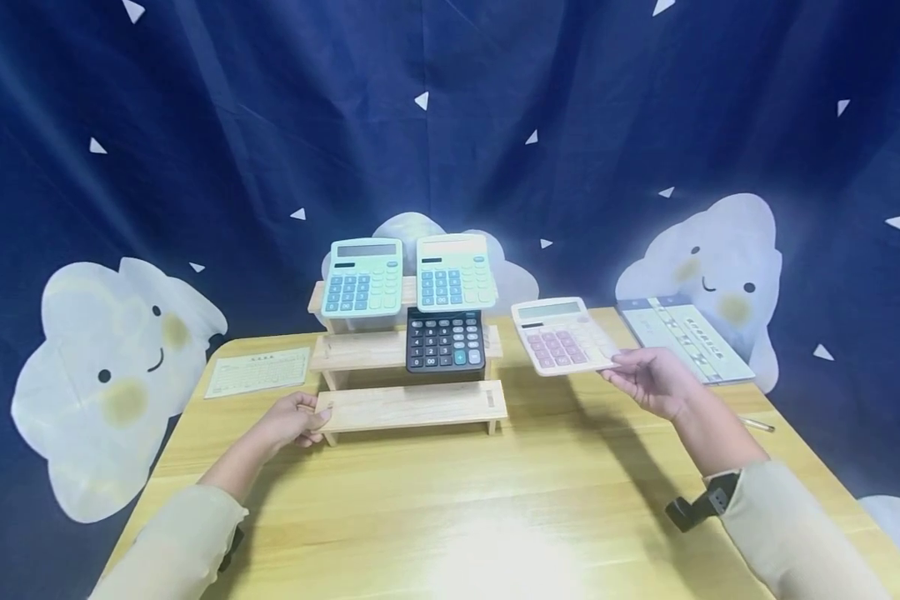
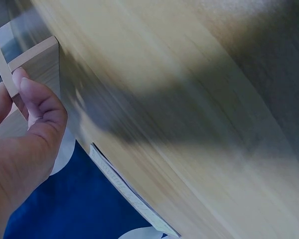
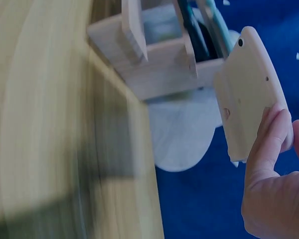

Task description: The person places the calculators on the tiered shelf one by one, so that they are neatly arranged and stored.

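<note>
In the head view a three-step wooden display stand (image 1: 412, 407) stands on the table. My left hand (image 1: 291, 421) pinches the left end of its lowest step between thumb and fingers. To the right of the stand, my right hand (image 1: 656, 381) holds a white calculator with pink keys (image 1: 564, 337) by its lower right corner, above the table. The calculator's pale back (image 3: 246, 94) faces the right wrist camera. Two light green calculators with blue keys (image 1: 363, 277) lean side by side on the top step. A black calculator (image 1: 446, 342) sits on the middle step, at its right.
A printed paper pad (image 1: 258, 372) lies left of the stand. At the back right lies a flat boxed book (image 1: 686, 337), with a pen (image 1: 756, 424) in front of it. Behind the wooden table (image 1: 420, 508) hangs a dark blue curtain (image 1: 270, 100).
</note>
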Demonstrator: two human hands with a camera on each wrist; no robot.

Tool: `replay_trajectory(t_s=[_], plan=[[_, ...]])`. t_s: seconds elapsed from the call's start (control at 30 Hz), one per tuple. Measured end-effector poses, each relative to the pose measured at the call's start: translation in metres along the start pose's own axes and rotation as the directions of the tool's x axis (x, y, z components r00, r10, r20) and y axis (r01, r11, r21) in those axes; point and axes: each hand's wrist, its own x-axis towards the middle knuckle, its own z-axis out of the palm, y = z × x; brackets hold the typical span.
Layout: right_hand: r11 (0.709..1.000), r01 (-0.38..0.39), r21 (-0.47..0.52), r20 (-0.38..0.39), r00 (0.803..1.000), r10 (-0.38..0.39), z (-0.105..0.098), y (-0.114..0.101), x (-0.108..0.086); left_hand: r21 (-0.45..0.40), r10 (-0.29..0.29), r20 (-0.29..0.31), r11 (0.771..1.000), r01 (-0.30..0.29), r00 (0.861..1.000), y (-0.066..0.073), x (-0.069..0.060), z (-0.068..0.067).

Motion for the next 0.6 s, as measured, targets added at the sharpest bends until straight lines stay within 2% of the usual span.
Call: replay_trajectory(t_s=[0.13, 0.27, 0.4, 0.6], plan=[[1.0, 0.001, -0.026, 0.1, 0.995, 0.002, 0.013, 0.006, -0.007, 0.013, -0.004, -0.007, 1.0, 0.004, 1.0, 0.001, 0.0, 0.0], [0.999, 0.003, -0.042, 0.165, 0.986, 0.004, 0.031, 0.012, -0.006, 0.016, -0.002, -0.01, 1.0, 0.002, 1.0, 0.002, 0.0, -0.001], [0.998, -0.012, -0.07, 0.198, 0.98, 0.026, 0.049, 0.021, 0.0, 0.019, -0.005, -0.027, 1.0, 0.006, 1.0, 0.001, 0.0, -0.001], [0.995, -0.044, -0.095, 0.205, 0.977, 0.062, 0.072, 0.036, 0.009, 0.027, -0.001, -0.035, 1.0, 0.002, 0.999, 0.002, -0.003, 0.001]])
